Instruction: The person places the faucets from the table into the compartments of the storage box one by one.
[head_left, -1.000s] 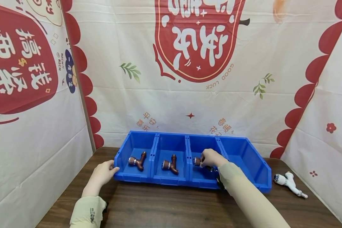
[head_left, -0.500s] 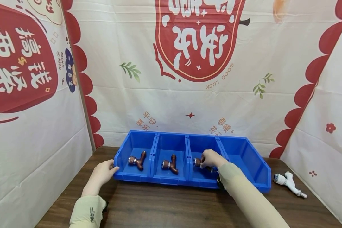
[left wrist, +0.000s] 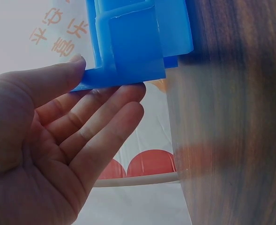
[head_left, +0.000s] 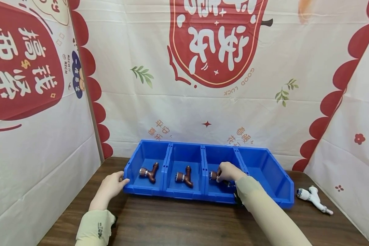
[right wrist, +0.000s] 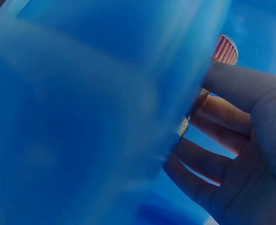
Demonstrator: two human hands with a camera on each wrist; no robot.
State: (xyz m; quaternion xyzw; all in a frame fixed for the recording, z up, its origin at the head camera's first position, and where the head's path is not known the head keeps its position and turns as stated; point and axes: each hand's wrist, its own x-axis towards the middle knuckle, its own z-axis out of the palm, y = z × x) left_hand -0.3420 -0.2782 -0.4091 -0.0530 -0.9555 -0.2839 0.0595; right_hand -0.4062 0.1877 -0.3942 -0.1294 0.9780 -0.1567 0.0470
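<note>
A row of blue bins (head_left: 184, 195) with several compartments stands on the table. My left hand (head_left: 110, 187) grips its left wall at the front corner; in the left wrist view the thumb and fingers (left wrist: 107, 126) lie on opposite sides of the blue edge. Inside the third compartment my right hand (head_left: 229, 171) pinches a brown faucet (head_left: 213, 175), its ribbed knob sticking out to the left. Much of that faucet is hidden behind the hand, and in the right wrist view a blue wall covers most of it. Similar brown faucets lie in the first (head_left: 149, 173) and second (head_left: 185, 177) compartments.
A white faucet (head_left: 315, 200) lies on the dark wooden table (head_left: 172, 222), to the right of the bins. Printed cloth (head_left: 135, 112) hangs behind and at both sides. Low dividers (head_left: 204, 169) separate the compartments.
The whole head view has shifted very slightly. Both hands keep their places, the left on the bin wall and the right on the brown faucet.
</note>
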